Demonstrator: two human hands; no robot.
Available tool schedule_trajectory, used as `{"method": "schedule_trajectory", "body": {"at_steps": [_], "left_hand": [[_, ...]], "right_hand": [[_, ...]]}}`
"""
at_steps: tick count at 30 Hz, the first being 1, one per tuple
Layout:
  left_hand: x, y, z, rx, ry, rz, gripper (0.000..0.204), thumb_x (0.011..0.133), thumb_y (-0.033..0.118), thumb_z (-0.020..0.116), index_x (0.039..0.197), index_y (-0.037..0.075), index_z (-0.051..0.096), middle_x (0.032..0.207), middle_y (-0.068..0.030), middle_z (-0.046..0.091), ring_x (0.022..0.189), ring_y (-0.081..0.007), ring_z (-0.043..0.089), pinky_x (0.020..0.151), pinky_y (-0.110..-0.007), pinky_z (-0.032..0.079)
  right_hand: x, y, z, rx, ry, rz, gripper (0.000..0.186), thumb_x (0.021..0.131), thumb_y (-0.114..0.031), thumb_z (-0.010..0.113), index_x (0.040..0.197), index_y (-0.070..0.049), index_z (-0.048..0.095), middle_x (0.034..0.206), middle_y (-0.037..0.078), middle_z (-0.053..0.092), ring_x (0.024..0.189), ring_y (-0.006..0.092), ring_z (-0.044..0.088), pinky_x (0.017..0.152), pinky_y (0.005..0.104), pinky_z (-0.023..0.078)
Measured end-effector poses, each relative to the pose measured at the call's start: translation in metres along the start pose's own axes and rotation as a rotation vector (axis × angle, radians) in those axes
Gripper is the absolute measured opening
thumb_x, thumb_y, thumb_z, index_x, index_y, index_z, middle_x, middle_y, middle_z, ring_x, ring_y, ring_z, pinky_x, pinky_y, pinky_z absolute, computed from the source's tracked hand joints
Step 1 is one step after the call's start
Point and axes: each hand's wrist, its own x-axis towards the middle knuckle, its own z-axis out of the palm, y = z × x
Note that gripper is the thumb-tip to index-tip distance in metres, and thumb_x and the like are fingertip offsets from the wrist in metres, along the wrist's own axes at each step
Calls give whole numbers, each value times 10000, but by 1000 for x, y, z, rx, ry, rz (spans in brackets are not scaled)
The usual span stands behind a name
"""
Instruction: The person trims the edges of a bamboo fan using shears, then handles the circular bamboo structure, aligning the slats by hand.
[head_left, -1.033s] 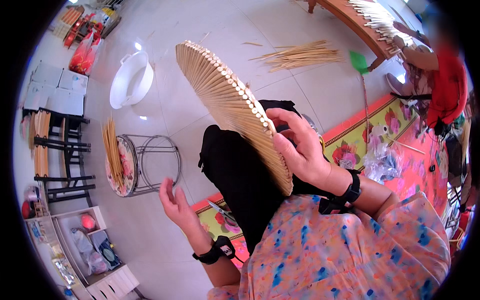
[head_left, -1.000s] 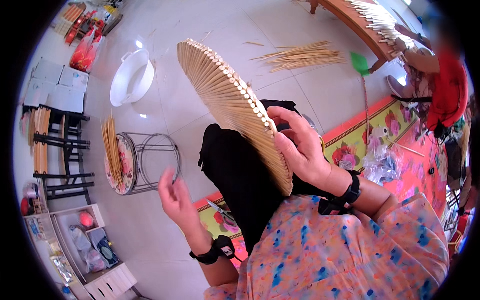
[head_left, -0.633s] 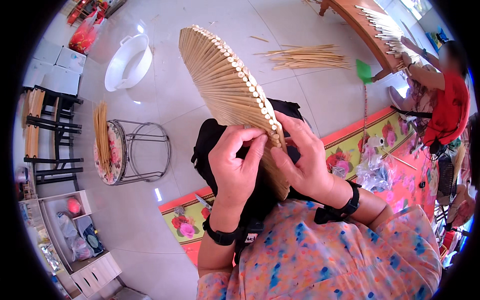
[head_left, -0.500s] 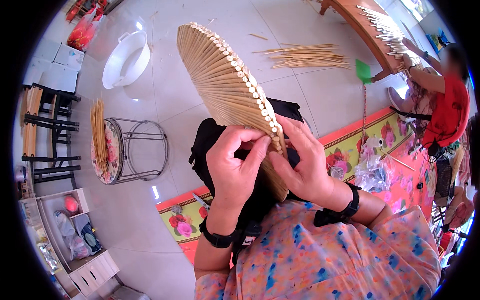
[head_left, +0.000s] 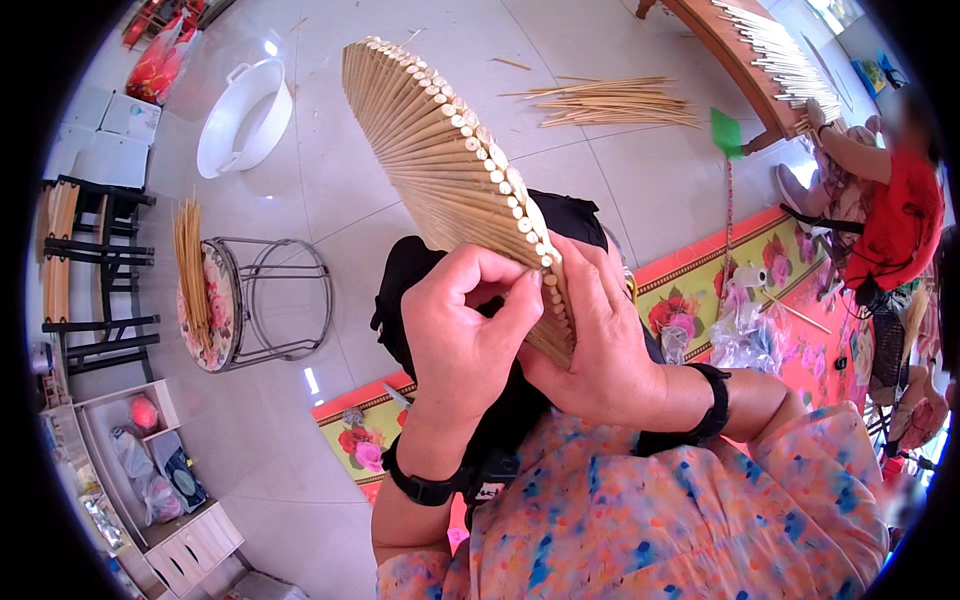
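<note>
A fan-like flat piece of tan plant stalks (head_left: 430, 165), joined side by side, stands tilted over my lap. Pale round cut ends line its rim. My left hand (head_left: 465, 325) is closed, thumb and index finger pinched on the rim at one of the lower stalk ends. My right hand (head_left: 610, 355) wraps the lower end of the piece, fingers along the far right side and thumb beneath. Whatever fine binding may lie between the left fingertips is too small to make out.
At left, a round stool (head_left: 215, 300) bears upright-looking stalks (head_left: 192, 270); beyond it stands a white basin (head_left: 245, 120). Loose stalks (head_left: 620, 103) lie on the floor ahead. Far right, a person in red (head_left: 900, 225) sits by a wooden table (head_left: 722, 55) holding pale stalks. Floral mat (head_left: 690, 300) underneath.
My right hand has shifted, its thumb moving from the rim down under the piece's lower end. The piece has tipped slightly left. My left pinch stays at the rim.
</note>
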Motion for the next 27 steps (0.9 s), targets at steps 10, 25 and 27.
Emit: {"method": "schedule_trajectory", "body": {"at_steps": [10,25,27], "left_hand": [[5,-2,-8,-106,-55,-155,76,845,6,708,840,-37,646,778,-16,676,726,-51,617,677,-223,507],[8,-1,-3,-178,-62,-141,48,864,-20,702,850,-31,657,782,-9,673,709,-35,603,663,-200,492],[8,0,-2,-175,-64,-145,48,862,-19,705,848,-28,660,783,-7,672,706,-36,602,661,-198,490]], "right_hand": [[6,3,-14,13,-25,-21,796,702,-103,777,1390,34,401,1265,221,511,1118,395,569,928,409,504],[6,11,-15,118,27,-50,669,735,-59,733,1351,9,483,1183,199,575,1030,381,616,877,395,527],[4,5,-14,29,-9,-64,781,726,-108,761,1396,55,395,1250,237,511,1120,401,562,936,415,500]]}}
